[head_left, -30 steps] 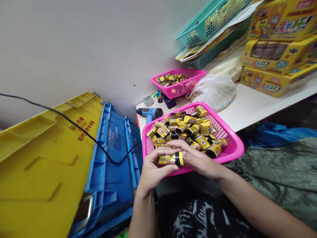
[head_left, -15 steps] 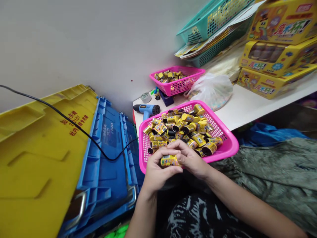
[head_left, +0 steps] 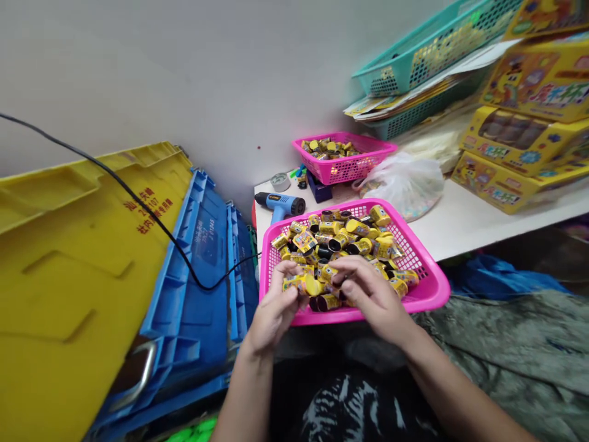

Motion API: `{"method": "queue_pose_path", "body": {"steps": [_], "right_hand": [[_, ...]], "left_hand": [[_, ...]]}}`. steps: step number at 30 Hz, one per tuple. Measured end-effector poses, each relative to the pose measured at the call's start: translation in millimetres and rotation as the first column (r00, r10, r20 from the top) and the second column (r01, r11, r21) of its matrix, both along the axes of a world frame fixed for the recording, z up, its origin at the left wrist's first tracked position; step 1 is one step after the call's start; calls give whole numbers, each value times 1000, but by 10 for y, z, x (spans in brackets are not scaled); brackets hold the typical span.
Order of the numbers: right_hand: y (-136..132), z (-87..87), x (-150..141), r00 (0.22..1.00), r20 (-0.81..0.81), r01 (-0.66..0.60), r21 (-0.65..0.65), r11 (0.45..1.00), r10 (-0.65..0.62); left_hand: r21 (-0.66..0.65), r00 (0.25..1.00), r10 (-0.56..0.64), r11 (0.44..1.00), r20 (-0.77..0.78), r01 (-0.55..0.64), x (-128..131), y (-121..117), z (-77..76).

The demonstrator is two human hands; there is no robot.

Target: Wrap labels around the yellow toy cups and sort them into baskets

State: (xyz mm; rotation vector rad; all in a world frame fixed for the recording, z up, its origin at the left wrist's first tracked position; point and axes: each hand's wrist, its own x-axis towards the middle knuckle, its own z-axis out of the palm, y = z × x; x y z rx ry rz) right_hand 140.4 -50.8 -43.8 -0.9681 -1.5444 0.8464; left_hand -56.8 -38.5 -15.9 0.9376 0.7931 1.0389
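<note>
Between the thumb and fingers of my left hand (head_left: 275,305) is a small yellow printed cup (head_left: 300,283) with a yellow end turned to the right. Just across from it, my right hand (head_left: 378,301) hovers over the near side of a pink basket (head_left: 436,290). Its thumb and curled fingers are apart, and I see nothing held between them. Many similar cups (head_left: 356,227) lie jumbled in this basket, some showing dark open ends. A few lie right under my hands, partly hidden by the fingers.
Behind stands a second pink basket (head_left: 354,166) of cups, beside a tied plastic bag (head_left: 407,184). A blue heat gun (head_left: 280,204) and tape roll (head_left: 280,181) lie at left. Yellow boxes (head_left: 510,144) and green baskets (head_left: 386,80) are stacked right. Blue crates (head_left: 184,294) and a black cable (head_left: 161,230) are left.
My hands were together around the yellow cup; now they are apart, the right one moved rightward and the cup staying at the left. The camera view has shifted slightly.
</note>
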Motion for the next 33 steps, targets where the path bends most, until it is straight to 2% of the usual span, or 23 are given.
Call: {"method": "queue_pose_path", "body": {"steps": [2, 4, 6, 7, 8, 10, 12, 14, 16, 19, 21, 24, 29, 33], "right_hand": [[166, 73, 78, 974, 188, 126, 13, 992, -126], [435, 161, 86, 869, 477, 100, 90, 991, -132], [757, 231, 5, 658, 750, -62, 147, 987, -70], [914, 249, -60, 539, 841, -122, 143, 982, -55], [1057, 256, -129, 434, 900, -179, 134, 975, -44], [1273, 240, -253, 285, 958, -285, 97, 954, -12], [1385, 212, -321, 217, 976, -351, 61, 934, 18], [1417, 195, -334, 187, 982, -375, 44, 926, 29], [1416, 193, -323, 203, 979, -369, 47, 928, 31], [1433, 194, -330, 332, 940, -309, 25, 951, 83], [1468, 183, -364, 390, 913, -279, -3, 960, 116], [1531, 144, -417, 421, 900, -251, -3, 968, 111], [1587, 109, -314, 566, 823, -107, 23, 994, 42], [1512, 192, -163, 680, 733, -25, -12, 1000, 26]], "left_hand": [[104, 994, 52, 994, -96, -42, -126, 202, 0], [250, 947, 177, 962, -270, -108, -224, 479, -22], [361, 825, 279, 927, -492, -99, -273, 773, -64], [420, 723, 330, 905, -606, -61, -282, 901, -90], [467, 627, 378, 884, -681, -25, -285, 1003, -118], [517, 545, 434, 856, -717, -2, -296, 1113, -172], [540, 555, 452, 842, -698, -6, -338, 1100, -217], [540, 586, 439, 842, -681, -3, -414, 1008, -244], [516, 629, 413, 856, -658, -22, -496, 894, -249], [490, 685, 415, 866, -598, -97, -571, 763, -219], [487, 711, 440, 859, -548, -157, -575, 715, -189], [497, 736, 469, 843, -487, -208, -557, 678, -164], [509, 767, 482, 827, -423, -239, -581, 622, -176], [478, 759, 495, 834, -424, -276, -475, 543, -138]]}}
